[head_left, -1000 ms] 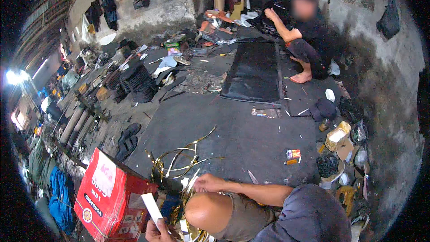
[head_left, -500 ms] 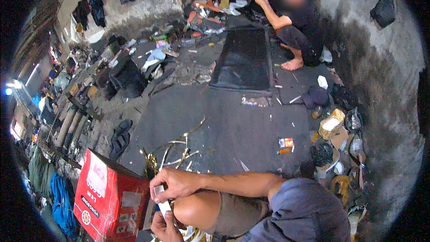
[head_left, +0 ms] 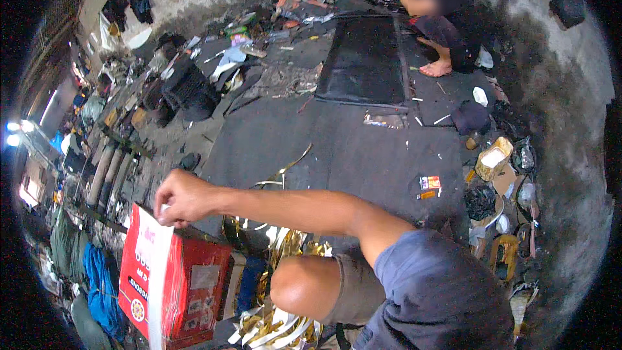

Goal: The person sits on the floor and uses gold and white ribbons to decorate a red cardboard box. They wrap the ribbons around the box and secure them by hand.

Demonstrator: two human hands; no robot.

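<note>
My right hand [head_left: 186,199] is closed around the upper end of a long white strip [head_left: 157,285]. The strip hangs straight down in front of a red carton [head_left: 133,272] and runs out at the lower edge. My left hand is out of view, so what it holds is hidden. Gold and white shiny strips [head_left: 278,327] lie in a tangled heap beside my bent knee [head_left: 303,288]. More of them show behind the knee, and a thin gold strip [head_left: 285,168] trails onto the dark floor mat.
A co-worker [head_left: 440,26] squats barefoot at the far right, beside a black rectangular panel [head_left: 363,58]. A small red and white packet [head_left: 429,185] lies on the mat. Bags and scraps line the right wall. Dark buckets [head_left: 189,91] and blue cloth [head_left: 100,291] are to the left.
My right hand has moved up and left, drawing the white strip out long across the carton. My left hand has gone out of view at the bottom. The view has shifted too.
</note>
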